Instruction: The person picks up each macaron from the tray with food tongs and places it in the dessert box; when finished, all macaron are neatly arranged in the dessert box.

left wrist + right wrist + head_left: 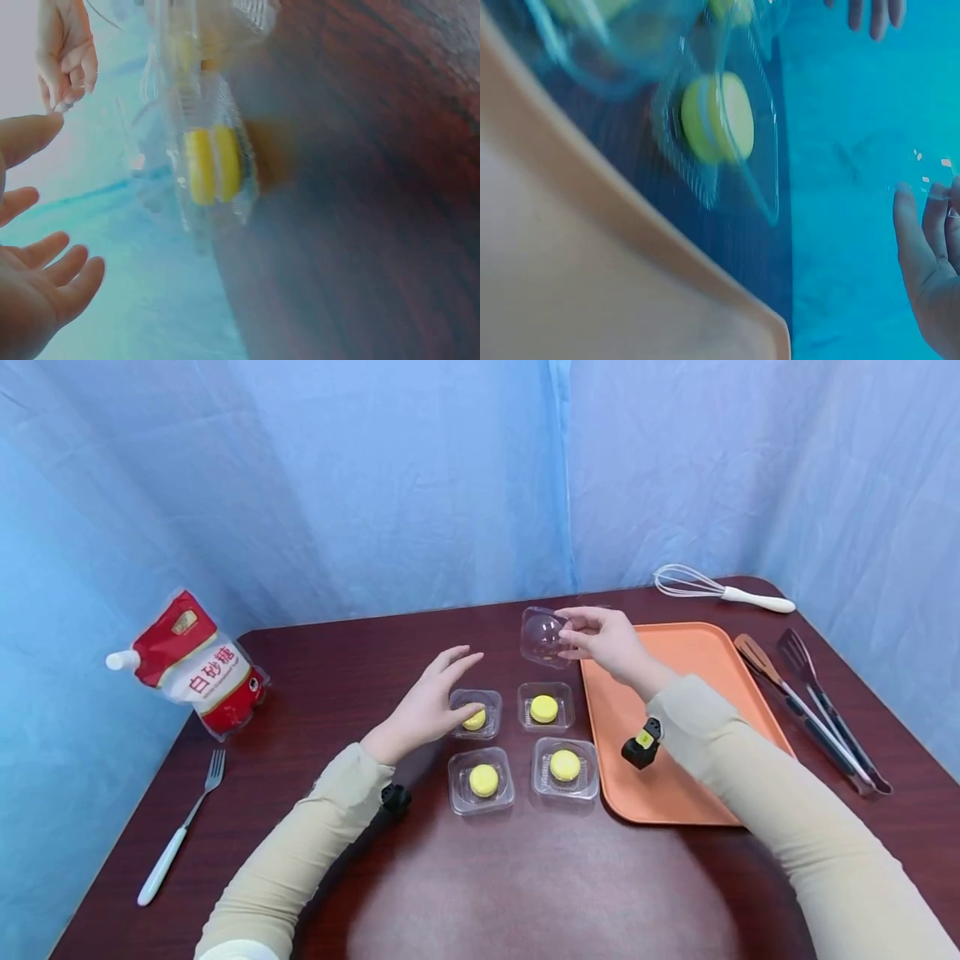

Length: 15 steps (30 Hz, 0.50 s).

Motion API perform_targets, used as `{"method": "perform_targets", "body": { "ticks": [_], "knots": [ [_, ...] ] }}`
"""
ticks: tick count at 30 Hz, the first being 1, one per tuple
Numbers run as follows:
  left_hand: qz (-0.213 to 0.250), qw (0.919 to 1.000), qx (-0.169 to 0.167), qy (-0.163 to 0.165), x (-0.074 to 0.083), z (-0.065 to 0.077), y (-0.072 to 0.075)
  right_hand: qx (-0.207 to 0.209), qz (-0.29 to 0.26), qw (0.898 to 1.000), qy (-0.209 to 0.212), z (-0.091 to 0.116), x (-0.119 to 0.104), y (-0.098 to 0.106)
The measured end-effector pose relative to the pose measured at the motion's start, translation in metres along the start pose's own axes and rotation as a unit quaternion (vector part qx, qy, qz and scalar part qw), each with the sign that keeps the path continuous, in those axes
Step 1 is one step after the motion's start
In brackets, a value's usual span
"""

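My right hand (606,642) pinches a clear domed plastic lid (542,635) by its right edge, raised over the far part of the table. My left hand (429,706), fingers spread, hovers over the back-left clear plastic box and holds nothing. Its thumb overlaps the yellow macaron (474,720) in that box in the head view. The back-right box (566,721) has a yellow macaron (543,708) inside, seen edge-on with its pale filling in the right wrist view. Nearer me are two more boxes with a macaron (483,780) and a macaron (565,766).
An orange tray (618,793) lies right of the boxes, under my right forearm. Beyond it are tongs (806,718), more tongs (832,718) and a whisk (701,587). On the left stand a red-and-white sugar pouch (206,672) and a fork (183,827).
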State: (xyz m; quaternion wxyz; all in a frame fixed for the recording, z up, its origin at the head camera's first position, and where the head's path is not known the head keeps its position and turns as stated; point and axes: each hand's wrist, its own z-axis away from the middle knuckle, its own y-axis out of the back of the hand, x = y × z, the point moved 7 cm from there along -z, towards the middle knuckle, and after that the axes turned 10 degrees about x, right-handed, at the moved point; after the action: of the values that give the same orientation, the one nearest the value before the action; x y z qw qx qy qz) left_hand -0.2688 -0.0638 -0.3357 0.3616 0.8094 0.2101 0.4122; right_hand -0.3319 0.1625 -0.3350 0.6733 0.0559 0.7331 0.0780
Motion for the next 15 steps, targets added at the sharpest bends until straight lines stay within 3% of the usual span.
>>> {"method": "perform_targets", "body": {
  "ticks": [6,11,15],
  "knots": [
    [-0.041,0.9954,0.033,-0.080,0.021,-0.005,0.004,-0.040,-0.060,0.997,-0.038,0.014,-0.002,-0.011],
    [-0.074,0.9860,0.031,-0.146,0.035,-0.007,-0.001,-0.060,-0.086,0.993,-0.060,0.023,-0.002,-0.019],
    [-0.101,0.9784,0.025,-0.178,0.042,-0.009,-0.007,-0.068,-0.108,0.989,-0.079,0.028,-0.001,-0.023]
  ]
}}
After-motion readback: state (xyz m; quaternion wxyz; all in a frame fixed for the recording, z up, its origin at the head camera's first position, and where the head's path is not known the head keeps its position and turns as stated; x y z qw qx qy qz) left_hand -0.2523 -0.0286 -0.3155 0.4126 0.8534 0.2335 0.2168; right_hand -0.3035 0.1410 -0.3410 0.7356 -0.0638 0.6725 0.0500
